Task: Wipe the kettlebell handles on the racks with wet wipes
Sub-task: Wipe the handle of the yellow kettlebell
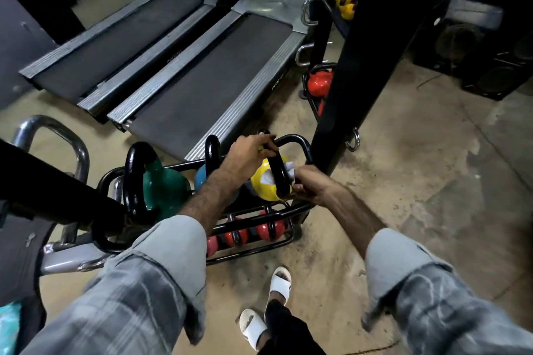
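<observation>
1. Yellow kettlebell (266,186) sits on the top tier of the black rack (288,212), centre of frame, right end of the row; its black handle (279,174) loops up over the ball
2. Left hand (251,150) comes in from lower left, fingers curled over the top of the handle near the crown, steadying it
3. Right hand (305,186) is just right of the handle's near leg, pinching a white wet wipe (289,170) against that leg; wipe shows on both sides of the bar, so it looks wrapped round it
4. Key relation: the leg under the wipe runs roughly vertical in frame, crown at top, ball at bottom. Right hand is the nearer one to the unwiped lower part; my read is the next stroke runs along that axis, left hand holding the bell still
5. Counts, top tier: three kettlebells – green (165,190), blue (202,179), yellow
6. Lower tier: three red kettlebells (271,229) visible, one partly hidden by the left sleeve
7. Second rack, upper right of frame: one red (318,83), at least one yellow (344,4); rest hidden behind a black post
8. Wipes: one. Treadmills (202,78), upper left: two
</observation>
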{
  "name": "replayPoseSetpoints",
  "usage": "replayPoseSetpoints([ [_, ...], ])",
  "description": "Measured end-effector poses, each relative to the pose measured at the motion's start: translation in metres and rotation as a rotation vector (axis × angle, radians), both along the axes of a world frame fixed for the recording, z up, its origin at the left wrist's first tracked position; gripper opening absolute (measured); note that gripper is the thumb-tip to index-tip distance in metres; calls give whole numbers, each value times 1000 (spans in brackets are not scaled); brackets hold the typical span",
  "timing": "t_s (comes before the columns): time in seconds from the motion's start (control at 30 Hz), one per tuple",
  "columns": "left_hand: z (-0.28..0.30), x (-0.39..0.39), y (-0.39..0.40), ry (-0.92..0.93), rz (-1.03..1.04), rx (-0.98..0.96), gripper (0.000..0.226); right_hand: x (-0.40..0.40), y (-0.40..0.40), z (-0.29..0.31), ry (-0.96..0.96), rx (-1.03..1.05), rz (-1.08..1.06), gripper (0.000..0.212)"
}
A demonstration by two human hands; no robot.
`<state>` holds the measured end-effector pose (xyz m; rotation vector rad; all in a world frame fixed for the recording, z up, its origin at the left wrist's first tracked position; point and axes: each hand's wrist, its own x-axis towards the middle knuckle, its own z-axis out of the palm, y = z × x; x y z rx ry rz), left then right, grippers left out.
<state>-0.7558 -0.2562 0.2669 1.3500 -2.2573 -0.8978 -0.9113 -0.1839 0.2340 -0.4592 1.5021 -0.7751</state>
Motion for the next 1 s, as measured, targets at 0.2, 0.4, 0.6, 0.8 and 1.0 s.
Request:
replayPoseSetpoints([
  [0.2, -2, 1, 0, 21, 3, -6, 17, 11, -18, 9, 50, -60, -96, 26],
  [0.4, -4, 3, -4, -39, -8, -55, 15, 14, 37, -1, 618, -409, -75, 15],
  [0.6, 3, 5, -13, -94, -11, -148, 23, 28, 28, 10, 805, -807, -83, 15],
  [0.8, 7, 4, -26, -131, -20, -119, 27, 27, 16, 14, 813, -845, -32, 15],
  [1.0, -19, 2, 12, 256, 145, 20, 38, 18, 27, 14, 806, -780, -14, 10],
])
